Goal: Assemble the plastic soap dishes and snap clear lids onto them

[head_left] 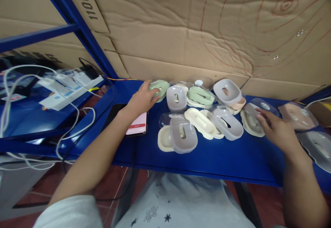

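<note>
A person seated at a blue worktop point(207, 159) reaches both bare hands into a spread of plastic soap-dish parts at mid-frame. The left hand point(141, 100), left of centre, closes its grip over a pale green dish point(159, 88) lying at the back of the worktop, fingers curled on its near edge. The right hand point(276, 129), at the right of the frame, rests its fingertips on a clear lid point(256, 116) that covers a cream tray; its grip is loose, fingers apart, clamped on nothing. Between the hands lie grey, cream and green dishes (several overlapping), among them a grey lid point(184, 138) on a cream base near the front. A phone point(137, 126) with a lit screen lies just below the left hand. Cardboard point(207, 31) lines the wall behind; a power strip point(69, 88) with white cables sits at upper left.
</note>
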The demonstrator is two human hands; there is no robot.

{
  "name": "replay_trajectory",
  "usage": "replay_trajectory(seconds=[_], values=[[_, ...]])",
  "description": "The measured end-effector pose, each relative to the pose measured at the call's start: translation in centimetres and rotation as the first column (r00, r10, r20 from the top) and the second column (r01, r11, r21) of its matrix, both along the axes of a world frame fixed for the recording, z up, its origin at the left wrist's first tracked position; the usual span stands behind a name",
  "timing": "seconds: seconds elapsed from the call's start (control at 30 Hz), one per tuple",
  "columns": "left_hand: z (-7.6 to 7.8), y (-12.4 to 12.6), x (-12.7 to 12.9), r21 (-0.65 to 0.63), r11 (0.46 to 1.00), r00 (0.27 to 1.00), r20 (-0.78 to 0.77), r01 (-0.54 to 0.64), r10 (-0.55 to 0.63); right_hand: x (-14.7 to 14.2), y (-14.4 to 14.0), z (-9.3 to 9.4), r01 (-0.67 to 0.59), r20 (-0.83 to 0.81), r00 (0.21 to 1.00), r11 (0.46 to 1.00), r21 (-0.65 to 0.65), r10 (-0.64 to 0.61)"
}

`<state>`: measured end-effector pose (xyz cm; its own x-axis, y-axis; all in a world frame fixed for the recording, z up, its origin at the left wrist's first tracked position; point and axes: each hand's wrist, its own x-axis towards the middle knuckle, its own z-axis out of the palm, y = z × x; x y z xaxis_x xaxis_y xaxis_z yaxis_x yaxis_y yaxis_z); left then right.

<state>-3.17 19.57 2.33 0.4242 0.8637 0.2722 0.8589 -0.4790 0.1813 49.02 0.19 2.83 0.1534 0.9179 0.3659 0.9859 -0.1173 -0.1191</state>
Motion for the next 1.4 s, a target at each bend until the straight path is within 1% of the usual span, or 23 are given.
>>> replay_trajectory(seconds=[0.07,0.13,0.2,0.23,0.33,0.4,0.47,0.53,0.6,0.63,0.7,0.8,0.87,0.93,1.0,1.07,1.13,1.17,1.23,1.3,1.33,1.4], values=[[-0.5,0.6,-0.3,-0.020,1.000,1.000,-0.012,-0.004,0.004,-0.6,0.0,0.5,0.088,-0.029,0.996,0.988,0.128,-0.085],[-1.1,1.2,-0.6,-0.027,1.000,1.000,0.003,0.013,-0.013,-1.2,0.1,1.0,0.165,-0.078,0.986,0.951,0.262,-0.150],[-1.5,1.6,-0.7,-0.028,0.999,1.000,0.025,0.018,-0.017,-1.9,0.4,1.6,0.195,-0.100,0.980,0.912,0.360,-0.171],[-1.7,1.8,-0.7,-0.031,0.999,0.999,0.031,0.015,-0.014,-2.2,0.7,1.8,0.190,-0.090,0.982,0.900,0.393,-0.168],[-1.8,2.1,-0.6,-0.039,0.999,0.998,0.055,0.015,-0.013,-3.0,2.0,2.4,0.137,-0.015,0.989,0.889,0.437,-0.145],[-1.5,2.3,-0.5,-0.029,0.999,0.993,0.120,0.019,-0.016,-3.4,3.1,2.5,0.089,0.040,0.992,0.895,0.437,-0.118],[-1.1,2.4,-0.4,-0.024,0.999,0.974,0.225,0.024,-0.018,-4.0,4.3,2.4,-0.008,0.105,0.994,0.911,0.412,-0.038],[-0.7,2.4,-0.2,-0.032,0.999,0.941,0.338,0.036,-0.023,-4.8,5.4,2.1,-0.143,0.171,0.982,0.921,0.363,0.086],[-0.4,2.2,0.1,-0.042,0.997,0.899,0.436,0.060,-0.036,-5.6,6.0,1.6,-0.244,0.200,0.961,0.922,0.300,0.189],[-0.3,2.1,0.3,-0.044,0.996,0.878,0.477,0.075,-0.045,-5.9,6.2,1.3,-0.273,0.204,0.953,0.923,0.270,0.222],[-0.2,1.7,0.9,-0.048,0.993,0.834,0.547,0.107,-0.064,-6.2,6.3,0.9,-0.308,0.206,0.943,0.923,0.230,0.263],[0.0,0.8,1.7,-0.067,0.986,0.749,0.659,0.151,-0.069,-6.6,6.3,0.8,-0.364,0.205,0.925,0.904,0.227,0.321],[0.4,0.1,2.1,-0.075,0.981,0.682,0.728,0.178,-0.068,-7.3,6.4,1.2,-0.426,0.211,0.900,0.872,0.243,0.381],[0.8,-0.5,2.5,-0.058,0.975,0.633,0.769,0.213,-0.092,-8.8,6.9,1.9,-0.499,0.233,0.863,0.824,0.268,0.447],[1.2,-1.2,2.9,-0.043,0.967,0.596,0.794,0.252,-0.121,-11.1,7.8,2.8,-0.568,0.262,0.821,0.771,0.289,0.507],[1.4,-1.8,3.3,-0.057,0.957,0.561,0.819,0.284,-0.118,-13.9,9.2,3.9,-0.625,0.282,0.780,0.726,0.288,0.559],[1.5,-2.4,3.8,-0.103,0.942,0.502,0.862,0.320,-0.076,-16.9,10.8,4.8,-0.672,0.307,0.738,0.693,0.261,0.601],[1.4,-2.8,4.0,-0.131,0.929,0.457,0.888,0.346,-0.045,-18.2,11.6,5.2,-0.692,0.326,0.718,0.682,0.237,0.615],[1.3,-3.3,4.5,-0.189,0.890,0.342,0.939,0.415,0.039,-20.4,13.0,5.4,-0.720,0.371,0.685,0.661,0.211,0.627],[1.3,-3.5,4.8,-0.231,0.847,0.239,0.963,0.478,0.127,-21.8,14.0,5.2,-0.728,0.392,0.673,0.655,0.202,0.627],[1.2,-3.6,4.9,-0.246,0.832,0.204,0.965,0.497,0.163,-22.1,14.4,5.0,-0.728,0.393,0.673,0.656,0.199,0.627],[1.1,-3.4,5.1,-0.266,0.814,0.161,0.964,0.517,0.213,-22.4,14.8,4.4,-0.728,0.396,0.673,0.655,0.202,0.625]])
